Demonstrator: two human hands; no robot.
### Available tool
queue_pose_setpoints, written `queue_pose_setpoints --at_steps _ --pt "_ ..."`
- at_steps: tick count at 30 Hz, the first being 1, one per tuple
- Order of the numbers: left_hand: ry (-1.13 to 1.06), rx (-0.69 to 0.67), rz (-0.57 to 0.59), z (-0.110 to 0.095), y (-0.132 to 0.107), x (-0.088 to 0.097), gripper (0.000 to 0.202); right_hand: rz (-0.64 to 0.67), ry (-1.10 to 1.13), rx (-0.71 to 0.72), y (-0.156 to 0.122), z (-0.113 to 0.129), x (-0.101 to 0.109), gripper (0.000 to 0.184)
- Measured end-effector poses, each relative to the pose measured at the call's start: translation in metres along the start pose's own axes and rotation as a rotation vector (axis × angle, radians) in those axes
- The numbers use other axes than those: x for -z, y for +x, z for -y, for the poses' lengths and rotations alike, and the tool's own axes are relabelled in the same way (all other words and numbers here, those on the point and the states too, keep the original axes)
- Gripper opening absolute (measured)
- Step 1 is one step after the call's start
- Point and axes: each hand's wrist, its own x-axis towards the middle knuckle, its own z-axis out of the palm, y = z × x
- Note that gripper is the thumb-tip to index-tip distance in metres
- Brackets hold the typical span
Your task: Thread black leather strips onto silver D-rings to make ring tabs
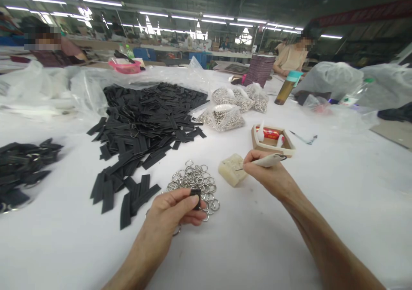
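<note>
Left hand (170,210) is pinching a small black strip (195,198) between thumb and fingers, above the metal D-rings (193,180) | right hand (267,169) is clamping a white-handled awl (268,160), its tip nearing what looks like a wax block (231,169) | loose black strips (144,126) are lying far left on the white counter (257,247), keeping supplies within reach

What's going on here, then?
A person is working at a long white table. Their left hand pinches a small black strip just over a heap of metal rings. Their right hand holds a white-handled pointed tool, its tip beside a pale block. A big pile of black strips lies nearby, with bags of rings beyond it. Another person is across the table.
</note>
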Motion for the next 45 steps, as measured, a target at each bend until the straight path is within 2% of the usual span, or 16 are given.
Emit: queue_pose_setpoints --at_steps 9,14,16,19,22,26,34,45 --pt "0.007 0.005 0.05 -0.001 -0.002 0.0 0.014 0.045 0.01 -0.026 0.003 -0.001 -0.004 0.008" --pt "0.01 -0.014 0.103 0.0 -0.001 0.002 0.014 -0.026 -0.017 -0.006 0.0 -0.001 0.008 0.008" --pt "0.005 -0.013 0.119 0.0 -0.002 0.002 0.014 -0.02 0.089 0.022 -0.002 -0.002 0.012 0.01" --pt "-0.015 -0.019 0.13 0.0 -0.002 -0.001 0.014 0.094 0.43 0.084 -0.007 0.0 0.011 0.013" --pt "-0.017 -0.038 0.145 0.0 -0.004 -0.003 0.012 0.247 0.727 0.082 -0.015 0.004 0.0 0.013" --pt "0.011 -0.06 0.169 -0.001 -0.006 -0.005 0.012 0.381 0.894 0.058 -0.023 0.011 -0.016 0.013" --pt "0.023 -0.087 0.197 -0.001 -0.007 -0.005 0.012 0.421 0.941 0.002 -0.025 0.014 -0.026 0.015" --pt "0.061 -0.069 0.246 -0.003 -0.009 -0.007 0.013 0.425 0.826 -0.005 -0.026 0.013 -0.031 0.012"
